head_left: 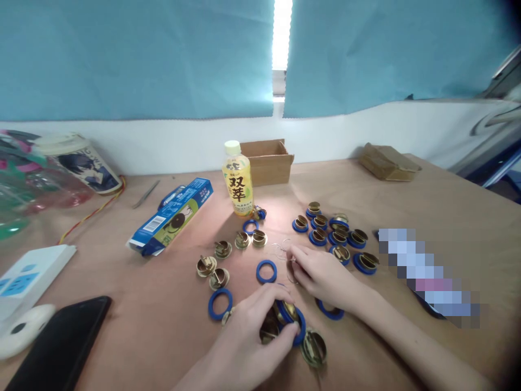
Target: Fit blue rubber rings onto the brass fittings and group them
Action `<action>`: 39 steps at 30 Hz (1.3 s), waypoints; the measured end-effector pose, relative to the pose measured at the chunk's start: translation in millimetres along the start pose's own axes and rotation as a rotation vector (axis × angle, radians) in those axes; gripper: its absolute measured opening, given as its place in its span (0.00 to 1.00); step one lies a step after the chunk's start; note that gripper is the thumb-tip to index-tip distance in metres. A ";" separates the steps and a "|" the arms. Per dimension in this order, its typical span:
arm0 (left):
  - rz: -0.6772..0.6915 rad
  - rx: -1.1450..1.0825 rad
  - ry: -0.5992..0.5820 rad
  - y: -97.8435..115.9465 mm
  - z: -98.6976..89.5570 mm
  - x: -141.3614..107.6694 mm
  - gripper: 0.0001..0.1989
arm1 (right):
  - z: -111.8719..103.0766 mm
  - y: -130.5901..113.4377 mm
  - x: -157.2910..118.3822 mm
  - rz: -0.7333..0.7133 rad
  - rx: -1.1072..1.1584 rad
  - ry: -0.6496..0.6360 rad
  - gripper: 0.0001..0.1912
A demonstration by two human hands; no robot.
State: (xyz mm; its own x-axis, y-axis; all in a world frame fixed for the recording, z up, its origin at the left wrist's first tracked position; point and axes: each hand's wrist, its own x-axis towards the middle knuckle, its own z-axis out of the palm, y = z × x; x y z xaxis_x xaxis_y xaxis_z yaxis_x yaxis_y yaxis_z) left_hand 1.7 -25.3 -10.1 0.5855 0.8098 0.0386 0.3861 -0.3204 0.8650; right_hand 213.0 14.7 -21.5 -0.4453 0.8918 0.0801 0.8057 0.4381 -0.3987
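My left hand point(254, 331) is curled, thumb and fingers round a round brass fitting point(288, 310) with a blue ring on it. Another blue ring point(300, 328) lies by my thumb, and more brass pieces are partly hidden beneath the hand. With fingertips pinched, my right hand point(325, 271) holds a thin wire ring point(291, 271); other fine wire rings point(279, 248) lie just beyond. Between the hands is a loose blue ring point(266, 271). A brass fitting point(314, 347) with a flap rests right of my left thumb.
Several blue-ringed brass fittings point(319, 237) cluster at right, plain ones point(220, 278) at left. Behind stand a drink bottle point(237, 187) and an open cardboard box point(271, 168). A blue carton point(171, 217), black phone point(61, 342), pixelated phone point(427, 277) and brown packet point(385, 162) lie around.
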 end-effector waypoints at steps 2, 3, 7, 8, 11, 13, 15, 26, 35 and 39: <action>0.003 0.005 0.003 0.7 0.3 0.0 0.10 | 0.1 0.1 0.1 0.000 0.006 0.000 0.06; 0.002 0.010 0.005 1.1 0.4 0.2 0.10 | 0.3 0.3 0.2 -0.003 0.011 0.000 0.06; 0.008 0.020 0.016 2.7 0.1 1.2 0.10 | 2.1 1.6 -0.1 -0.016 0.010 0.011 0.06; 0.016 0.019 0.018 3.0 0.0 1.6 0.10 | 2.7 1.8 -0.3 -0.018 0.002 0.013 0.06; 0.033 0.022 0.026 4.0 -0.1 2.4 0.11 | 4.0 1.4 -0.8 -0.025 -0.023 0.022 0.06; 0.036 0.038 0.033 4.3 0.3 2.7 0.10 | 4.2 0.7 -0.9 -0.033 -0.034 0.028 0.06; 0.040 0.054 0.046 4.2 1.1 2.8 0.09 | 4.2 0.1 -0.9 -0.036 -0.048 0.020 0.07; 0.139 -0.001 0.224 -7.7 10.6 0.3 0.12 | 1.9 -4.8 0.2 -0.016 -0.058 0.002 0.06; 0.128 -0.195 0.520 -14.9 8.8 5.1 0.14 | 1.4 0.7 -1.4 -0.021 -0.001 0.105 0.06; 0.119 -0.260 0.559 -13.1 6.1 6.0 0.13 | -8.8 -5.1 0.8 0.028 0.080 0.243 0.06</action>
State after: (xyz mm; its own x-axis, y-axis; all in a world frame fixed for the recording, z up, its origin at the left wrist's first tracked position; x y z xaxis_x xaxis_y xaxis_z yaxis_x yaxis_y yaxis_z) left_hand 4.6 -19.2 -24.3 0.1255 0.9331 0.3371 0.1139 -0.3511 0.9294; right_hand 212.0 14.2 -11.4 -0.3085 0.9086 0.2815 0.7784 0.4112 -0.4743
